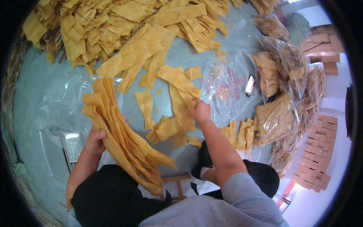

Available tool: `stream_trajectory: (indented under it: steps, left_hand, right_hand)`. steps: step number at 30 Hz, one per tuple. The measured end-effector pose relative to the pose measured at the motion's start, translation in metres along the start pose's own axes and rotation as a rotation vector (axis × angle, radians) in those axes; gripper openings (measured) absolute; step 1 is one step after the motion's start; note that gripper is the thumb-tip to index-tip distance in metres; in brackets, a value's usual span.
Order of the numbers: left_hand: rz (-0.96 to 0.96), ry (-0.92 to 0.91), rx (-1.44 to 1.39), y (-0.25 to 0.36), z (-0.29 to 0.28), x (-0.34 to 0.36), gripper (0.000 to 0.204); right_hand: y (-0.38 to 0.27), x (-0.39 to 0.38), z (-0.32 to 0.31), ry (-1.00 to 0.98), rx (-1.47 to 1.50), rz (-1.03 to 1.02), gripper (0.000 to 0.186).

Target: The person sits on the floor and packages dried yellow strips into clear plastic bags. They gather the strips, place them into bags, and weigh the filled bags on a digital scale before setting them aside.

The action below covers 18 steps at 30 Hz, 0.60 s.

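Note:
My left hand point(95, 140) grips a thick stack of long yellow dried sheets point(121, 132) that droops toward my lap, with its upper end over a clear plastic bag point(64, 94). My right hand point(199, 110) reaches forward and closes on a loose yellow strip point(180, 102) lying on the grey table point(34, 98). More loose strips point(166, 128) lie just left of that hand. A large heap of the same yellow sheets point(113, 26) covers the far side of the table.
A digital scale point(66, 145) sits at the table's near left. Several filled clear bags point(280, 94) stand at the right, with a phone point(250, 85) on flat empty bags point(227, 87). Stacked cardboard boxes point(321, 151) fill the far right. A wooden stool point(176, 185) is below.

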<state>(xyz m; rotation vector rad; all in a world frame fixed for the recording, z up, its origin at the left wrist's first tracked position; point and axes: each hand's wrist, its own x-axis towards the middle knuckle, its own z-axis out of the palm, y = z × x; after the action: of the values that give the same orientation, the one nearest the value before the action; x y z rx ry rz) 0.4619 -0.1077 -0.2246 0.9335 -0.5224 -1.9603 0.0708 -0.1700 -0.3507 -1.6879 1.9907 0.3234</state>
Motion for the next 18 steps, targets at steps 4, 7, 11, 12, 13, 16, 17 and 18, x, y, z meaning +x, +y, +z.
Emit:
stream_trajectory:
  steps: [4, 7, 11, 12, 13, 16, 17, 18]
  left_hand:
    - [0.003, -0.012, 0.006, 0.004, 0.005, 0.0, 0.08]
    - [0.005, -0.04, 0.003, 0.003, 0.009, 0.005, 0.08]
    - [-0.005, -0.046, 0.059, 0.002, 0.003, 0.001, 0.082]
    - [-0.001, -0.052, 0.079, 0.001, 0.001, 0.0, 0.083]
    - [0.001, -0.047, 0.07, 0.001, 0.001, 0.0, 0.082]
    - [0.009, -0.066, 0.046, 0.0, 0.002, 0.002, 0.081]
    - [0.014, -0.079, 0.047, -0.001, 0.001, 0.003, 0.081]
    - [0.02, -0.086, 0.046, -0.002, -0.001, 0.003, 0.08]
  right_hand:
    - [-0.024, 0.0, 0.0, 0.02, -0.024, -0.037, 0.081]
    - [-0.044, -0.009, 0.027, 0.243, -0.16, 0.113, 0.083]
    - [-0.05, -0.006, 0.029, 0.168, -0.217, 0.183, 0.089]
    - [-0.049, 0.0, 0.021, 0.042, -0.134, 0.179, 0.085]
    - [-0.045, 0.009, 0.009, -0.08, -0.056, 0.176, 0.082]
    - [0.005, 0.018, 0.014, -0.062, 0.391, -0.024, 0.075]
    - [0.019, 0.017, 0.021, 0.006, 0.575, -0.13, 0.073]
    - [0.016, 0.01, 0.015, -0.083, 0.966, -0.231, 0.059]
